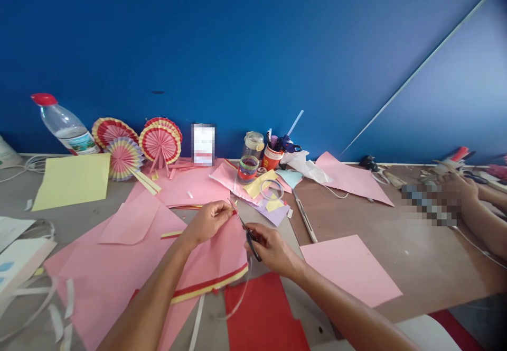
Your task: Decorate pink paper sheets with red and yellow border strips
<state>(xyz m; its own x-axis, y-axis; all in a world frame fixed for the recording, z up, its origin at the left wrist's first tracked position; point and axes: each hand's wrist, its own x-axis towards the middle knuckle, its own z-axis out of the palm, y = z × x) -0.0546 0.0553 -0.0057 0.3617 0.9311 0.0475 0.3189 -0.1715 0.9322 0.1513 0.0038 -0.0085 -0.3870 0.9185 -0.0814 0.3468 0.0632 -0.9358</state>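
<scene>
My left hand [208, 221] pinches the top edge of a pink paper sheet [216, 258] that has red and yellow strips along its lower edge. My right hand [271, 248] grips small scissors [247, 233], whose blades point up toward the pinched edge near my left fingertips. Both hands hover over the table, above more pink sheets and a red sheet [263, 314].
Three pleated paper fans [160, 142] stand at the back by a water bottle [65, 125]. A yellow sheet [73, 179], a jar [250, 155], a cup of pens [272, 155], a craft knife [304, 216] and pink sheets [350, 269] lie around. Another person's arms [481, 211] rest at right.
</scene>
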